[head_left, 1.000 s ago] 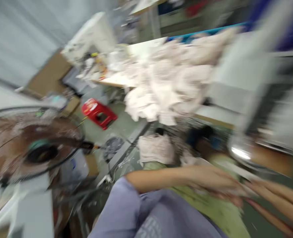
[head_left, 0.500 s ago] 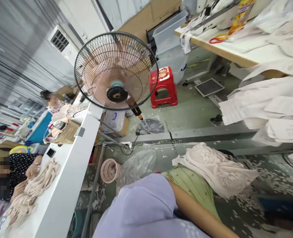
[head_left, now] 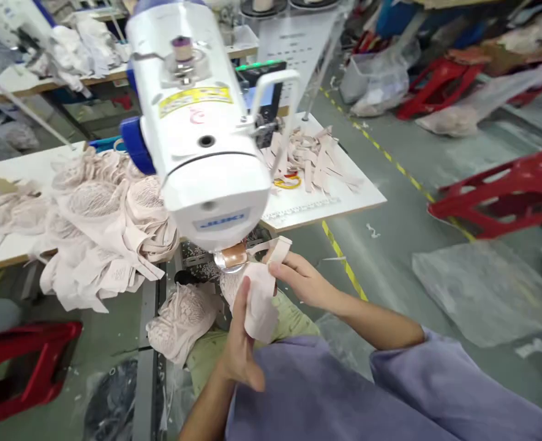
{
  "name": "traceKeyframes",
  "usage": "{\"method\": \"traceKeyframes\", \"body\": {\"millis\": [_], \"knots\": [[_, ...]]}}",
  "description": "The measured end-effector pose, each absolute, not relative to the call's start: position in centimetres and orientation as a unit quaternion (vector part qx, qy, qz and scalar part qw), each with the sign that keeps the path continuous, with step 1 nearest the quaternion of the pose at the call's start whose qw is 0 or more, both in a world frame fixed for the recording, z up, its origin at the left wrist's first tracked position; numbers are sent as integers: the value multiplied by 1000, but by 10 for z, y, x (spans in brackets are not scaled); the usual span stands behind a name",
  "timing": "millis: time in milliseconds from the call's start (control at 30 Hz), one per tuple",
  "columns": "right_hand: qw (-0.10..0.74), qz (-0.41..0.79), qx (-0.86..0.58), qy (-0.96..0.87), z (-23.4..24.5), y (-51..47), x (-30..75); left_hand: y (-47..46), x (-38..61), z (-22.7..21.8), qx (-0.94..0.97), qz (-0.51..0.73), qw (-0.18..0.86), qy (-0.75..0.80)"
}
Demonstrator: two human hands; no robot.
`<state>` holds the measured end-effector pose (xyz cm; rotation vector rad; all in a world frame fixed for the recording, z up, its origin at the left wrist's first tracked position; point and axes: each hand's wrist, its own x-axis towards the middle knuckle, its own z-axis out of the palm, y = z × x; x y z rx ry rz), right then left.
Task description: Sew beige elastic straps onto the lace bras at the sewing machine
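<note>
A pale pink bra (head_left: 261, 300), with a lace part and a smooth band, hangs under the head of a white sewing machine (head_left: 215, 184). My right hand (head_left: 301, 278) pinches the band near a folded strap end, thumb on top. Against the band's left side lies my left hand (head_left: 240, 352), its fingers stretched upward and its thumb held apart. Part of the left fingers is hidden by the fabric. Just above, the bra runs up to the machine's copper-coloured lower end (head_left: 233, 256); the stitching spot itself is hidden.
A heap of pale pink bras (head_left: 105, 214) spills over the table edge at left, and another bra bundle (head_left: 185, 321) rests by my lap. Fabric strips (head_left: 314, 159) and yellow-red scissors (head_left: 289, 180) lie on the right tabletop (head_left: 339, 196). Red stools (head_left: 504, 196) stand on the floor.
My view has swung from the fan and side aisle to the sewing machine. Both my hands, out of sight before, now show at the bra.
</note>
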<state>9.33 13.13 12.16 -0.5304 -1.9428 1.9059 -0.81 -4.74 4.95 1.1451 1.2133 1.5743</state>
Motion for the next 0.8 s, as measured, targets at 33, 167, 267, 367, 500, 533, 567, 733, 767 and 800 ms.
{"method": "traceKeyframes", "body": {"millis": [33,167,267,367,500,533,567,733,767,800], "knots": [[159,690,-157,-689,128,134,92,-46,-13,52,455,621,410,489],[98,673,-82,-729,138,137,87,-46,-7,60,467,630,328,527],[180,579,-159,-779,124,143,70,-41,-11,58,525,571,209,595],[245,500,-244,-794,103,149,50,-32,-25,55,548,424,160,703],[243,643,-277,-672,82,153,35,-25,-36,57,518,346,171,763],[230,688,-272,-633,79,154,33,-24,-36,59,520,346,167,763],[221,717,-267,-605,77,156,32,-23,-36,61,523,345,163,762],[269,610,-257,-699,73,174,23,-20,-38,76,505,306,164,790],[276,579,-251,-725,73,178,21,-19,-40,79,497,296,163,799],[280,556,-245,-744,73,182,18,-18,-42,82,489,284,164,809]]}}
